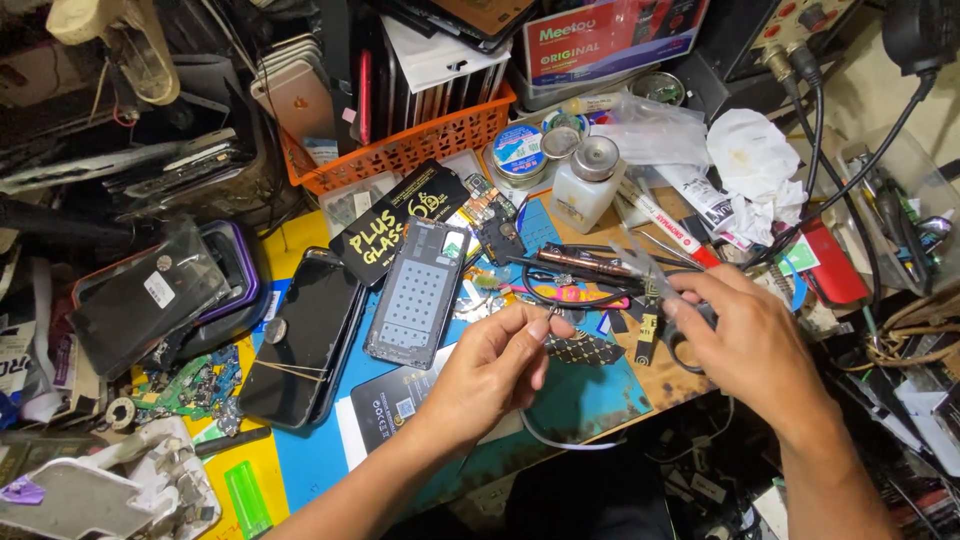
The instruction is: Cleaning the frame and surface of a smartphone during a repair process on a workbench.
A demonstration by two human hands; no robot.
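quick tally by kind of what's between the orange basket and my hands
phone frame, back up: 1
dark phone with a rubber band: 1
black glass-protector box: 1
white pump bottle: 1
solder tins: 2
scissors in the right hand: 1
Total: 7

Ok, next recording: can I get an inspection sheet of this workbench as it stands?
Surface: blue work mat, worn, mostly covered.
Job's things: left hand pinches a tiny metal part; right hand holds black-handled scissors.
Clutter: grey phone frame, black phone with rubber band, white plastic bottle, orange basket, crumpled white tissue.
Hands: both bare, closed on small items.
Cables: black cables from upper right.
Surroundings: stacked phones, boxes.
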